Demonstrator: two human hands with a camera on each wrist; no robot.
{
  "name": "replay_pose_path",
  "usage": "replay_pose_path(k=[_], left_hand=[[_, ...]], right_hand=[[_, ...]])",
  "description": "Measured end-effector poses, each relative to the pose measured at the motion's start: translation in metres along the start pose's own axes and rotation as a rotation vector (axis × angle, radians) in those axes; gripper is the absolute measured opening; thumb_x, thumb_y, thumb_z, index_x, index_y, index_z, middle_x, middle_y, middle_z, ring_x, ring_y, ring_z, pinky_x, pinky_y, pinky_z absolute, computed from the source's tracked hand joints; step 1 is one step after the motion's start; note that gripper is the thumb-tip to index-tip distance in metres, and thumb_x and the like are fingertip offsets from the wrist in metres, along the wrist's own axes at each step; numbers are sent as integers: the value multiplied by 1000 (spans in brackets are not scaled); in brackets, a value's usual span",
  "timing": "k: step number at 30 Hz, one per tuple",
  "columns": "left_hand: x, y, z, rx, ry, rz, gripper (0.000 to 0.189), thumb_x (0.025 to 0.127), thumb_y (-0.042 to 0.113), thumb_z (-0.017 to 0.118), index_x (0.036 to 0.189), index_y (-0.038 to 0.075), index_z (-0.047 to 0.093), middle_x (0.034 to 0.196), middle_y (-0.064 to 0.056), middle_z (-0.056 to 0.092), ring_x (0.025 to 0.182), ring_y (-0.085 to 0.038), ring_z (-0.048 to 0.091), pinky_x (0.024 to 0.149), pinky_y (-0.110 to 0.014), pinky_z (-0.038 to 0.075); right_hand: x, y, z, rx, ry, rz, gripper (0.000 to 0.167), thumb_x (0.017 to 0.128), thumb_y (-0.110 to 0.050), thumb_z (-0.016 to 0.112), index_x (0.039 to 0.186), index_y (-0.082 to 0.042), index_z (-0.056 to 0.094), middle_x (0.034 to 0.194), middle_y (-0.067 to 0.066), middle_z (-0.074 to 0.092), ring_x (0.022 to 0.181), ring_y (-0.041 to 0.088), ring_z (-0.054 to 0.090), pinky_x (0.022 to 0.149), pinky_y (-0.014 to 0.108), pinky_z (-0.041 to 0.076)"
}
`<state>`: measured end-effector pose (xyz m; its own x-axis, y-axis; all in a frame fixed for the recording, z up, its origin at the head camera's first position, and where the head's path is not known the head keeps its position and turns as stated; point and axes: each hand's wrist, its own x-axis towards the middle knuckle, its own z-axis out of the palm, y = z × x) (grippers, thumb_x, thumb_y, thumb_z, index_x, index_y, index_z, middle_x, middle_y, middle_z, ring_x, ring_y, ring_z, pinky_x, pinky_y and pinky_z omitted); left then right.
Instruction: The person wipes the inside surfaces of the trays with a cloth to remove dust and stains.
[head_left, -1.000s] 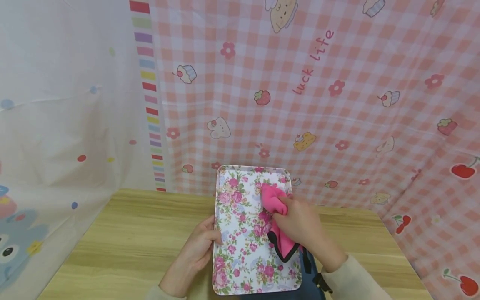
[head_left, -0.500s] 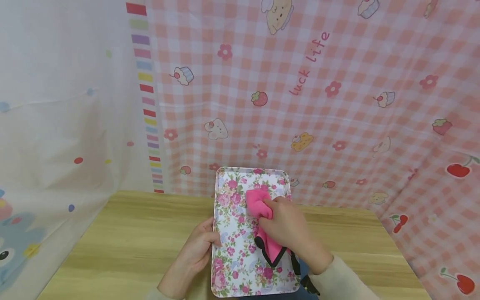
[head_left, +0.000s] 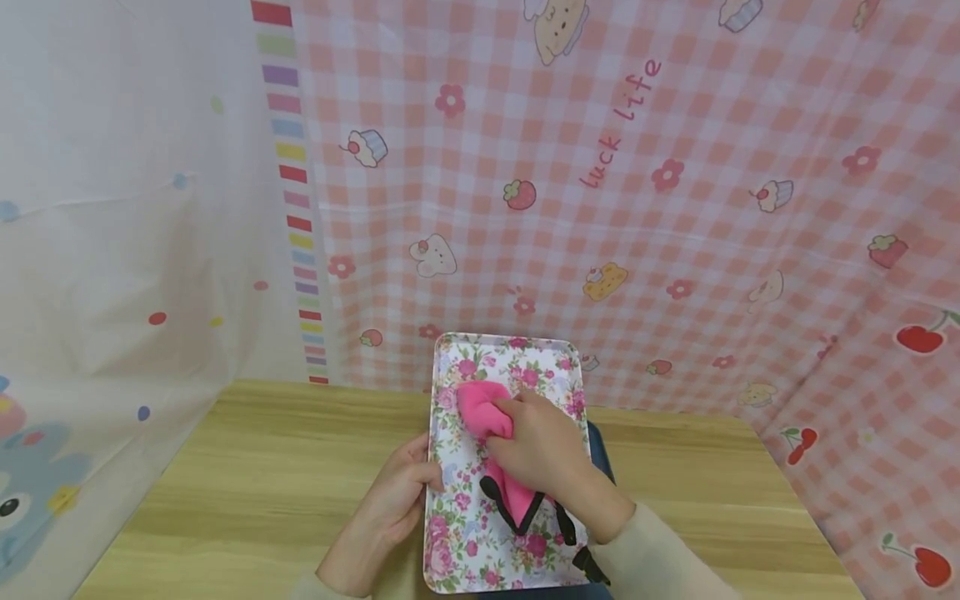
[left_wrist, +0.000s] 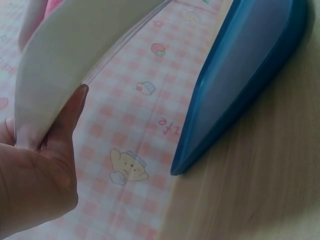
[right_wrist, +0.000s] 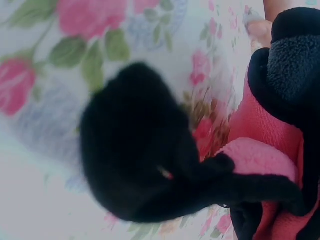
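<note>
A white tray with a pink rose print (head_left: pixel 555 367) is held up, tilted, over the table. My left hand (head_left: pixel 393 492) grips its left edge, thumb on the printed face and fingers behind, as the left wrist view shows against the tray's plain white back (left_wrist: pixel 60 60). Bunched in my right hand (head_left: pixel 543 442) is a pink cloth with black edging (head_left: pixel 483 408), pressed to the upper left part of the printed face. Loose black-edged folds of the cloth (right_wrist: pixel 257 155) hang below that hand and cover much of the right wrist view.
Behind and below the floral tray lies a blue tray (left_wrist: pixel 240 65) on the wood-grain table (head_left: pixel 285 483), mostly hidden in the head view. A pink checked curtain (head_left: pixel 480 233) hangs at the table's back, and a white patterned one (head_left: pixel 112 250) at the left.
My right hand has slid leftward with the pink cloth, from the tray's right side to its upper left part. My left hand keeps its grip, and the tray stays nearly still.
</note>
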<state>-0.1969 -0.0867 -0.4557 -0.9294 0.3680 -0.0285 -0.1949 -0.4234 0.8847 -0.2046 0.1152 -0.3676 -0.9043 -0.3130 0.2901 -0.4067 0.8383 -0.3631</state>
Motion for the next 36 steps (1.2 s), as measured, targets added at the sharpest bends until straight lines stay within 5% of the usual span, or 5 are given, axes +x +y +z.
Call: replay_pose_path(k=[11, 23, 28, 36], left_hand=[[-1, 3, 0, -7, -6, -8, 92, 69, -14, 47, 159, -10, 27, 139, -21, 60, 118, -28, 66, 100, -37, 55], [-2, 4, 1, -9, -12, -12, 95, 68, -13, 47, 160, -9, 25, 136, -22, 63, 114, -28, 69, 98, -37, 57], [-2, 4, 0, -4, -4, -10, 95, 67, -13, 48, 160, -10, 25, 137, -24, 63, 113, -28, 69, 98, -37, 57], [-1, 3, 1, 3, 6, -12, 91, 67, -14, 48, 156, -14, 29, 128, -19, 68, 108, -24, 70, 94, -34, 58]], right_hand=[[4, -13, 10, -45, -1, -46, 26, 82, -21, 75, 105, -9, 76, 85, 2, 57, 64, 13, 47, 51, 28, 42], [-4, -10, 11, -270, 41, -327, 37, 79, -27, 81, 113, -14, 79, 100, 6, 67, 78, 17, 54, 54, 28, 47], [-8, -3, 8, -355, 52, -447, 30, 76, -23, 80, 105, -15, 79, 98, 6, 69, 72, 16, 49, 53, 26, 45], [-15, 11, 1, -430, 18, -503, 39, 76, -28, 84, 113, -16, 79, 103, 6, 70, 75, 17, 52, 56, 27, 49]])
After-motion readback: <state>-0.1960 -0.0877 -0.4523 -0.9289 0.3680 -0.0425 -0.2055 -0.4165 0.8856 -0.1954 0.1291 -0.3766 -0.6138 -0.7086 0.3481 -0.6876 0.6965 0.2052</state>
